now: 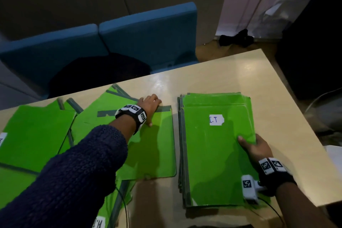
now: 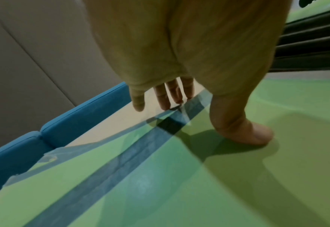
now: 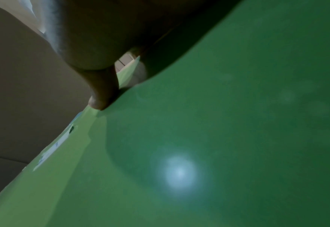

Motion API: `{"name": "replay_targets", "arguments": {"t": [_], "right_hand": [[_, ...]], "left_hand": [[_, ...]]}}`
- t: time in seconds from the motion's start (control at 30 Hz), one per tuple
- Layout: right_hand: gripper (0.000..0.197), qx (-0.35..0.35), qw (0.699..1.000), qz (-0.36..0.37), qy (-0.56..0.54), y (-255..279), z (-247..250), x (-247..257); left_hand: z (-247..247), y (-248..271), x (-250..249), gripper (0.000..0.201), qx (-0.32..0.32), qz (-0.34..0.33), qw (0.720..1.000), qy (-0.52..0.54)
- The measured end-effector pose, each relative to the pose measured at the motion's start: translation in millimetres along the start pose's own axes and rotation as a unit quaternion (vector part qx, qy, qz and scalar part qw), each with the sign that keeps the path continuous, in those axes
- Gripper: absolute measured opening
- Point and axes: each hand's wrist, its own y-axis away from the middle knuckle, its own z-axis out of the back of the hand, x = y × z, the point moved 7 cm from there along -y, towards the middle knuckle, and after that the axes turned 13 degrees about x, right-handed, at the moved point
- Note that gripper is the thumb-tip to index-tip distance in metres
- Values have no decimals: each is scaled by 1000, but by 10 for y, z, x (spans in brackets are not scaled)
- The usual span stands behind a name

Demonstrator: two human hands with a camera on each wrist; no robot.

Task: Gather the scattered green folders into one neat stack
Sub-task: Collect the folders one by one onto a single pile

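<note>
A stack of green folders (image 1: 216, 155) with grey spines lies on the right of the table; its top folder has a white "I.T" label (image 1: 216, 120). My right hand (image 1: 249, 144) grips the stack's right edge, thumb (image 3: 99, 101) on top and the fingers hidden below. Just left of the stack lies a loose green folder (image 1: 157, 150). My left hand (image 1: 154, 113) rests on it, straight fingers (image 2: 167, 99) at its far grey strip (image 2: 191, 106) and thumb (image 2: 253, 136) pressed on the green cover. Several more green folders (image 1: 35, 135) overlap further left.
The beige table (image 1: 240, 74) ends close to the stack on the right and near side. Blue chairs (image 1: 148, 37) stand behind the far edge, one with a dark bundle (image 1: 100, 74) on it. A white object (image 1: 335, 155) sits at the right edge.
</note>
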Motion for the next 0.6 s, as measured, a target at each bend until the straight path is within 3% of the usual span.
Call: {"name": "replay_targets", "arguments": {"t": [0.2,0.4,0.53,0.6], "right_hand": [[34,-3,1000,-4,16,9,-5,4],[47,-5,1000,1,10,50,-25,1],[47,-3,1000,-11,-6,48,-29,-18],[45,-3,1000,-11,-14,60,-34,2]], "left_hand": [[-27,-28,-20,92,35,-6,999,-41],[15,51,-93,95,58,-31,996,-63],[231,317,17,83,86,-44,995,15],[445,556,144,70,57,-52,994,71]]}}
